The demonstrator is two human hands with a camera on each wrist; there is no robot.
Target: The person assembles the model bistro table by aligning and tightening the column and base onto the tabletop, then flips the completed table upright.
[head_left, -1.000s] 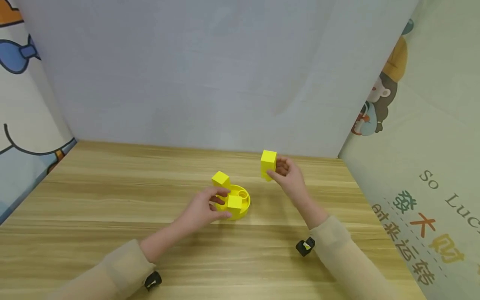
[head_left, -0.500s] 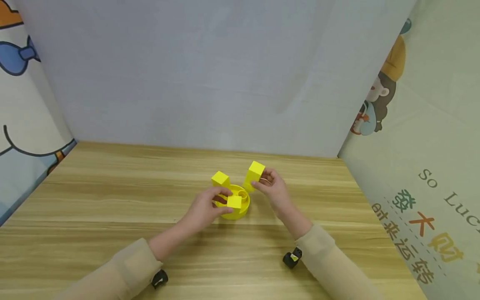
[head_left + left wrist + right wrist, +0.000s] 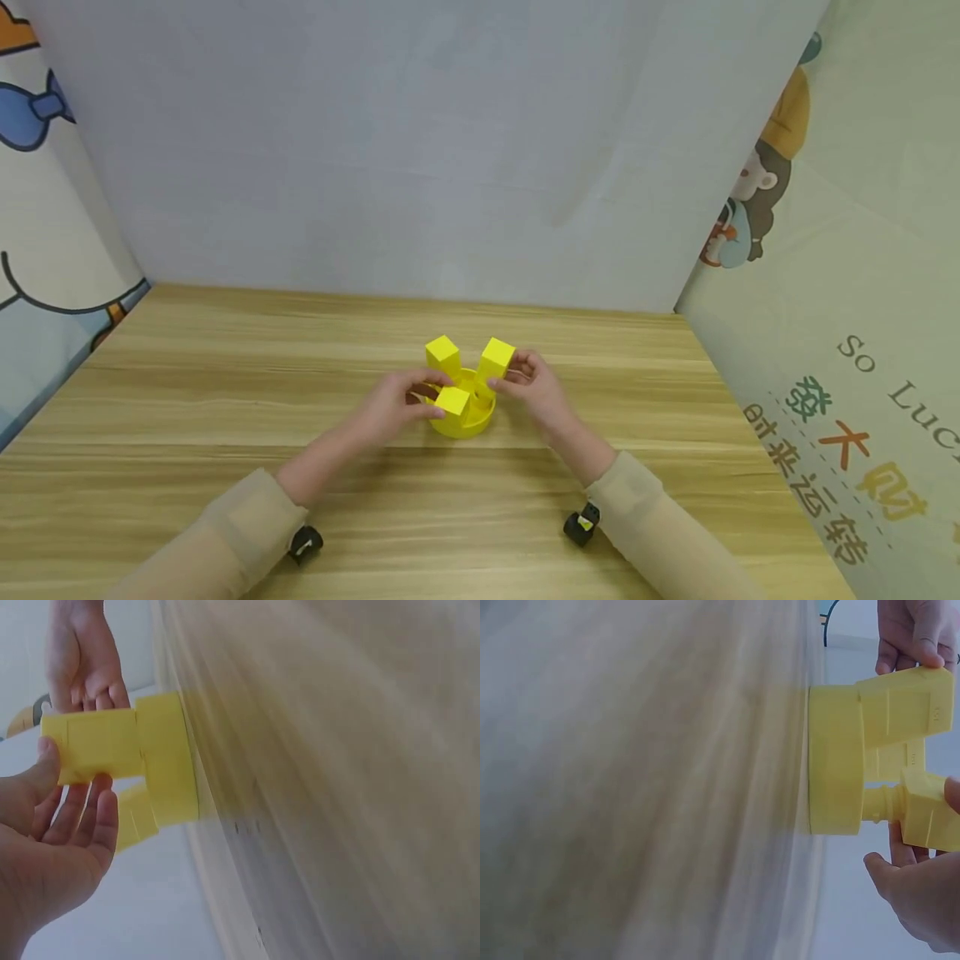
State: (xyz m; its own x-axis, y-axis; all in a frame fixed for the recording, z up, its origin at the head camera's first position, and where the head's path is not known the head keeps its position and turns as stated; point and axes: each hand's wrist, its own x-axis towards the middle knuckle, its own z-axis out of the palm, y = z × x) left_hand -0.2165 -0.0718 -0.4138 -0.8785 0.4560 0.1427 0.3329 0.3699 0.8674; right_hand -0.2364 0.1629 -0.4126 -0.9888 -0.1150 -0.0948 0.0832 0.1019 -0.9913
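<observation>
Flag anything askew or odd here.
The yellow block in the right hand stands proud of the round base, its ribbed neck exposed, so it seems not fully seated. The second block, at the left hand, shows no such neck. I see no damage.

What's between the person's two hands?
The head view shows a round yellow base between the left hand and right hand, plus the front yellow block and right yellow block they hold. A third yellow block stands farther back.
</observation>
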